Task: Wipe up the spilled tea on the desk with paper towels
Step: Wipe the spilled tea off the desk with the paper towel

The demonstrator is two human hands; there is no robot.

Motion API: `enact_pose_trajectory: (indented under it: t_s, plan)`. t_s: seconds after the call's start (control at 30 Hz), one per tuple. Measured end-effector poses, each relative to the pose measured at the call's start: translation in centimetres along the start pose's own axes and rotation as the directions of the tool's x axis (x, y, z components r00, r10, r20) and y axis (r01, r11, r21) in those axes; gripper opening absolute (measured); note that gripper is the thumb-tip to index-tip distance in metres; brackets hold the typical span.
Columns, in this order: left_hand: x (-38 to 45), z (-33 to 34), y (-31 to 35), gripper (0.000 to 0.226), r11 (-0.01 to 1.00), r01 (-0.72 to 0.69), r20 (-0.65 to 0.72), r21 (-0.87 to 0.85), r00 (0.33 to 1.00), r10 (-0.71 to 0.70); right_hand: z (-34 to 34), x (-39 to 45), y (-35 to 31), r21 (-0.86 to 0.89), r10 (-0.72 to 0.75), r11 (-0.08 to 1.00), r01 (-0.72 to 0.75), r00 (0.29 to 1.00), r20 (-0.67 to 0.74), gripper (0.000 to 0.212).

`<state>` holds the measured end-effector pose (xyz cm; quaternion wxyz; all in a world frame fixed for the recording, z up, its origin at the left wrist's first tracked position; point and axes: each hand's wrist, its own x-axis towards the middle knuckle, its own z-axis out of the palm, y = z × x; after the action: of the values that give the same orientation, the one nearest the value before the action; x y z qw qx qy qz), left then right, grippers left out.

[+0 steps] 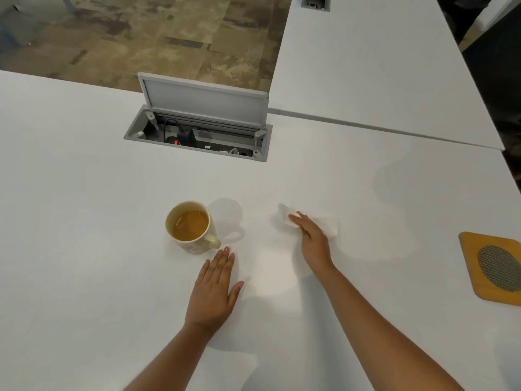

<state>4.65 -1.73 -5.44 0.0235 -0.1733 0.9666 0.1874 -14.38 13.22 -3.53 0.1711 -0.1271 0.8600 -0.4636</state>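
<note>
Head view: the white surface hides its own spill — no tea stain is clearly visible, so patches could be missed. A full mug stands just beside the flat, released left hand; a nudge would slop more. Right hand presses the paper towel — its grip underneath is hidden.

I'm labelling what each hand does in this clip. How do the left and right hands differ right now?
The left hand lies flat and empty on the desk, fingers together, just short of the mug. The right hand is farther out and presses on a white paper towel. The left hand is beside the mug; the right hand is well clear of it. Both are palm-down on the desk.
</note>
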Motion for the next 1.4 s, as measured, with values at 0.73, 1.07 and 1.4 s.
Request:
enact_pose_trajectory:
  t_s: [0.73,1.07,1.4]
  plan:
    - [0.0,-0.3,0.3,0.067,0.999,0.028,0.039,-0.031,0.999,-0.027,7.3,-7.6,-0.5,-0.437,-0.333,0.679,0.589,0.778,0.532,0.044]
    - [-0.1,0.4,0.0,0.08,0.996,0.059,-0.027,-0.069,0.998,-0.061,-0.1,1.9,1.8,-0.776,-0.206,0.548,0.311,0.95,0.235,0.053]
    - [0.0,0.3,0.2,0.078,0.997,0.059,-0.019,-0.046,0.998,-0.06,-6.7,-7.4,5.0,-0.673,0.103,0.672,-0.309,0.939,-0.329,0.021]
